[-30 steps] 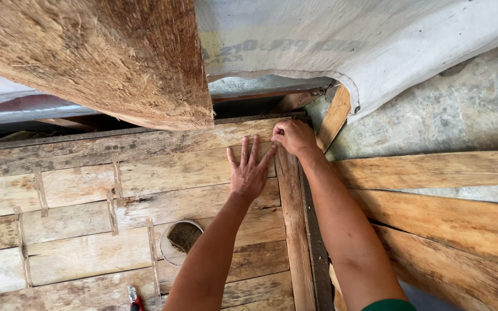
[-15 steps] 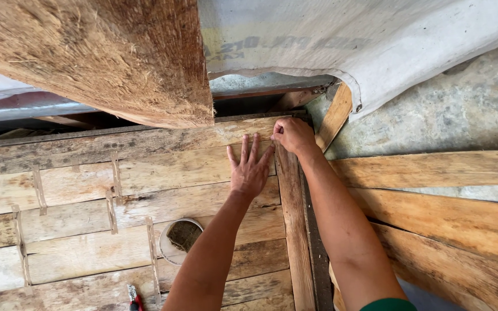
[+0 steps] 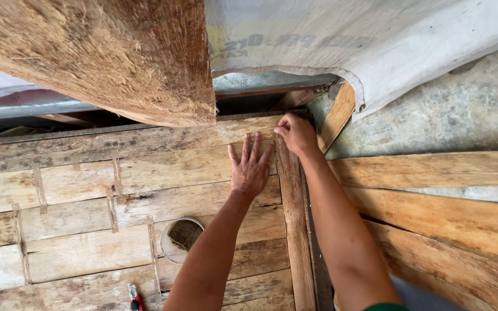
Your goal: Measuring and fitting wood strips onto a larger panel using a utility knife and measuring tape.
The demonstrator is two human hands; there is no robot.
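Note:
My left hand (image 3: 251,169) lies flat with fingers spread on a wall of rough horizontal wooden planks (image 3: 162,173), near the wall's top right corner. My right hand (image 3: 297,133) is closed in a loose fist at the top of a narrow upright wooden batten (image 3: 291,230), fingers pinched together against the plank edge; whatever is in the fingers is too small to see. The two hands are a few centimetres apart.
A thick rough timber beam (image 3: 105,55) hangs overhead at upper left. A grey-white tarp (image 3: 376,40) drapes across the top. More planks (image 3: 445,190) run along a concrete wall on the right. A round hole (image 3: 183,236) opens in the planks; a red-handled tool (image 3: 135,298) lies at the bottom.

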